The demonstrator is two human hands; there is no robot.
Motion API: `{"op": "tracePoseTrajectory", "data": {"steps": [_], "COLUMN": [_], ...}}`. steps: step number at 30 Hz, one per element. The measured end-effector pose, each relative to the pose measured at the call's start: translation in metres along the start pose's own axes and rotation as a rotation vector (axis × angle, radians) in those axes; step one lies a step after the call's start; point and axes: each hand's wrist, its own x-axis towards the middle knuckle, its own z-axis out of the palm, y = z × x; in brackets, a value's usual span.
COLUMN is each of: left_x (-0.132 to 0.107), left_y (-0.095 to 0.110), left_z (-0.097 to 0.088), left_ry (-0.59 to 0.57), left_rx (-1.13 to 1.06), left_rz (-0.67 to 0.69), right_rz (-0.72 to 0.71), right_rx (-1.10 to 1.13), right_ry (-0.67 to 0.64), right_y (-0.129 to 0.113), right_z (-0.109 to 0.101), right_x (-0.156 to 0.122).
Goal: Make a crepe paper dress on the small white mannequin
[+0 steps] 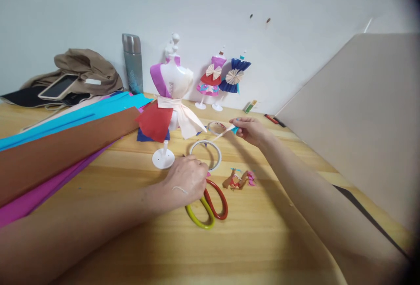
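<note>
My left hand (188, 177) is closed at the lower edge of a white roll of double-sided tape (219, 156); its fingertips are mostly hidden. From the roll, a pale strip of tape (223, 134) stretches up to my right hand (251, 131), which pinches its end along with a small blue paper scrap (235, 130). Scissors with red and yellow-green handles (225, 206) lie under my left hand, blades covered. Just behind stands a white mini dress form (173, 77) on a round base, wrapped in purple, red and cream paper.
Two small dressed forms (213, 75) stand by the wall. Coloured crepe paper sheets (65, 149) lie at left, near a phone (59, 86), brown cloth (95, 68) and a flask (133, 64). Another tape roll (210, 127), paper scraps (236, 181) and a glue stick (251, 106) are about.
</note>
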Motion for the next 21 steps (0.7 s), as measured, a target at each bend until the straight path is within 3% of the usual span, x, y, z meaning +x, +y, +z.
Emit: {"op": "tracePoseTrajectory", "data": {"steps": [9, 15, 18, 21], "left_x": [0.001, 0.001, 0.001, 0.000], "left_y": [0.002, 0.004, 0.004, 0.002], "left_z": [-0.002, -0.004, -0.003, 0.000], "left_ry": [-0.022, -0.024, -0.017, -0.003], "left_rx": [0.022, 0.039, 0.042, 0.046], "left_rz": [-0.009, -0.025, -0.024, -0.023], "right_rz": [0.067, -0.011, -0.072, -0.136], "right_rx": [-0.091, -0.152, -0.225, -0.322], "right_ry": [0.054, 0.173, 0.123, -0.065], "right_y": [0.023, 0.020, 0.018, 0.014], "right_z": [-0.049, -0.076, -0.068, -0.037], "right_x": [-0.025, -0.030, -0.045, -0.062]}}
